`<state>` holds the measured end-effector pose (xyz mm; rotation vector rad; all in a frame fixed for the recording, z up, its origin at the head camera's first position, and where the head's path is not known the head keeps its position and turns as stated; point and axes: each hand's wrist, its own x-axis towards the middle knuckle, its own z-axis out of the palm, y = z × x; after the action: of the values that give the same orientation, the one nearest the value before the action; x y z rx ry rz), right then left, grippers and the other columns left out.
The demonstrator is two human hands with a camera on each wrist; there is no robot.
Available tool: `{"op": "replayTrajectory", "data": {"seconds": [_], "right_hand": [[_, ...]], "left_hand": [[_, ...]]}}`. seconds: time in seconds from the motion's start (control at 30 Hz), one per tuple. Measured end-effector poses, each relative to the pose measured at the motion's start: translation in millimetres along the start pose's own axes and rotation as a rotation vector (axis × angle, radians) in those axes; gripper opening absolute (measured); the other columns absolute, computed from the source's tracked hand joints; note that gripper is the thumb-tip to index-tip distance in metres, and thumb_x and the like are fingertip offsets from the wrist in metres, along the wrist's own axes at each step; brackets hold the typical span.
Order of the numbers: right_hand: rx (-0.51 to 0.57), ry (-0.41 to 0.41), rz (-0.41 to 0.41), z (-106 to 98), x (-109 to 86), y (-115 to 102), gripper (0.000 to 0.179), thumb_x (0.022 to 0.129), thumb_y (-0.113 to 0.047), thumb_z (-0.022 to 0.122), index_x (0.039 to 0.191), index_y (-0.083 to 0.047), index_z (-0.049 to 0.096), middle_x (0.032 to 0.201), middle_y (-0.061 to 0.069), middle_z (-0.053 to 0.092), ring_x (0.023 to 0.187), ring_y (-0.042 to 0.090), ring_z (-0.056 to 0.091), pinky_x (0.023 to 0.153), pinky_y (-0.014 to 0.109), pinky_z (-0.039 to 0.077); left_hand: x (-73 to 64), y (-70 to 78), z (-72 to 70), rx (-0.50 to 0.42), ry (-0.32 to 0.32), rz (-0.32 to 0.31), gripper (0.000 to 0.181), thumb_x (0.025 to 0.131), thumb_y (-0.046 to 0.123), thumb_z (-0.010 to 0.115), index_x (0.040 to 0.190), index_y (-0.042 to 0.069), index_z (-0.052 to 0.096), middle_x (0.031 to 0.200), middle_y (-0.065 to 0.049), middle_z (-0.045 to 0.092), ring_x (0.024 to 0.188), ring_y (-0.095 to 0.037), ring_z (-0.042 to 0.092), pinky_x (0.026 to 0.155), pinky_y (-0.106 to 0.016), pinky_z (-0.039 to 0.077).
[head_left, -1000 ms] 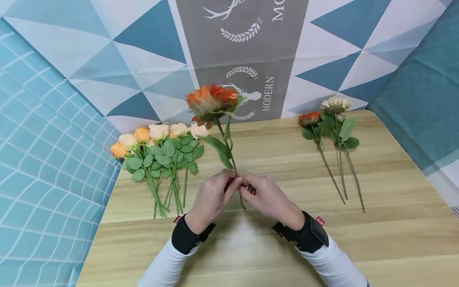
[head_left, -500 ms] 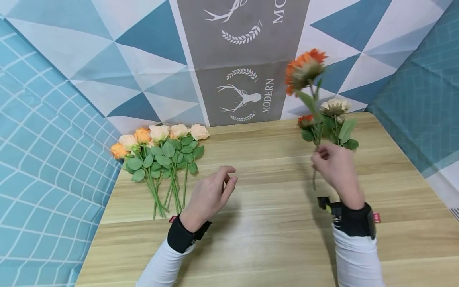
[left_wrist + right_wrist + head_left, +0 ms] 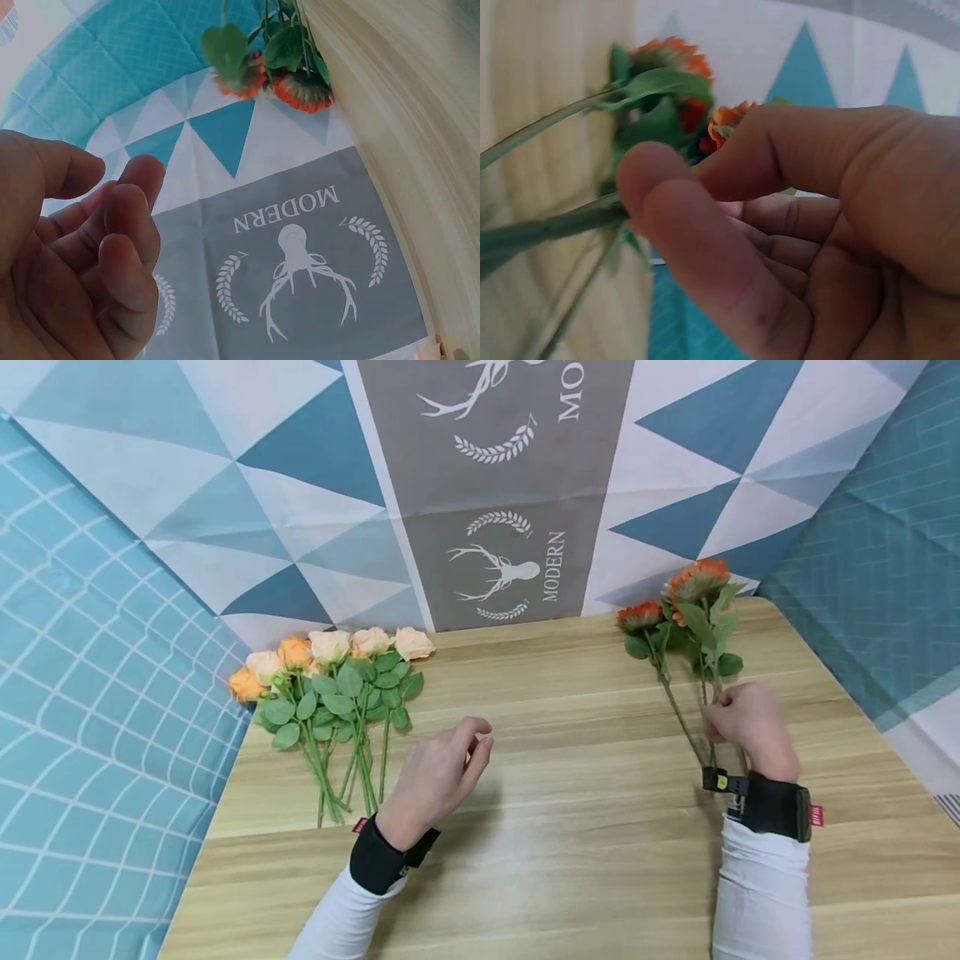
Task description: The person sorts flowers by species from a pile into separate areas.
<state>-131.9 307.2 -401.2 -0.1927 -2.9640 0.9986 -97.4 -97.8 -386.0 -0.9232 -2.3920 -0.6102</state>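
At the table's right side my right hand [image 3: 752, 722] pinches the stem of an orange flower [image 3: 699, 583], thumb against forefinger. In the right wrist view that green stem [image 3: 551, 227] runs to the fingertips. The orange bloom lies over the other stems there and covers the white flower's place. Just to its left lies a red-orange flower [image 3: 640, 617] with a bare brown stem. My left hand [image 3: 438, 772] hovers over the middle of the table, fingers loosely bent, holding nothing; the left wrist view shows the same hand [image 3: 82, 247] with a gap between thumb and forefinger.
Several peach and orange roses [image 3: 330, 647] with green leaves lie in a bunch at the table's left. A wooden table [image 3: 555, 860] stretches below both hands. Behind it stands a patterned cloth backdrop [image 3: 495, 527]; blue tiled cloth [image 3: 97, 710] hangs at the left.
The orange flower was between both hands at the middle. My left hand let go, and my right hand carried it right and down onto the flowers there. The left hand stayed.
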Motion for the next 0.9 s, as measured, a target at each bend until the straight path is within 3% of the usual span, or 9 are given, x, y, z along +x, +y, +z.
{"op": "replayTrajectory", "data": {"seconds": [0.33,0.57,0.77,0.9], "right_hand": [[0.014,-0.053,0.027,5.4,4.2,9.9,0.025,0.083,-0.011,0.046,0.068,0.004,0.059,0.050,0.004,0.059,0.050,0.020,0.055,0.042,0.034,0.036],[-0.018,-0.068,0.049,2.4,2.2,8.5,0.028,0.088,-0.016,0.047,0.093,0.008,0.060,0.060,0.011,0.063,0.053,0.020,0.057,0.046,0.034,0.042],[-0.078,-0.007,0.033,1.6,1.9,9.8,0.027,0.086,-0.015,0.051,0.096,0.008,0.059,0.075,0.018,0.063,0.055,0.022,0.055,0.045,0.033,0.041],[-0.115,0.026,0.036,0.7,1.3,11.3,0.025,0.084,-0.016,0.052,0.093,0.006,0.061,0.078,0.020,0.062,0.059,0.025,0.052,0.045,0.033,0.039]], "left_hand": [[-2.0,-3.4,1.2,0.029,-0.051,-0.024,0.011,0.091,0.018,0.051,0.095,0.010,0.057,0.059,0.007,0.055,0.044,-0.003,0.040,0.035,-0.023,0.033],[-1.8,-8.9,0.0,0.058,-0.070,-0.032,0.009,0.091,0.017,0.052,0.091,0.009,0.057,0.057,0.008,0.052,0.042,-0.003,0.038,0.035,-0.024,0.032],[-2.1,-14.5,-3.5,0.063,-0.093,-0.062,0.012,0.092,0.018,0.050,0.091,0.010,0.058,0.057,0.008,0.052,0.042,-0.004,0.039,0.034,-0.023,0.031],[-2.7,-22.2,-7.6,0.092,-0.058,-0.105,0.012,0.092,0.018,0.051,0.087,0.009,0.059,0.055,0.007,0.051,0.041,-0.005,0.038,0.033,-0.025,0.031]]}}
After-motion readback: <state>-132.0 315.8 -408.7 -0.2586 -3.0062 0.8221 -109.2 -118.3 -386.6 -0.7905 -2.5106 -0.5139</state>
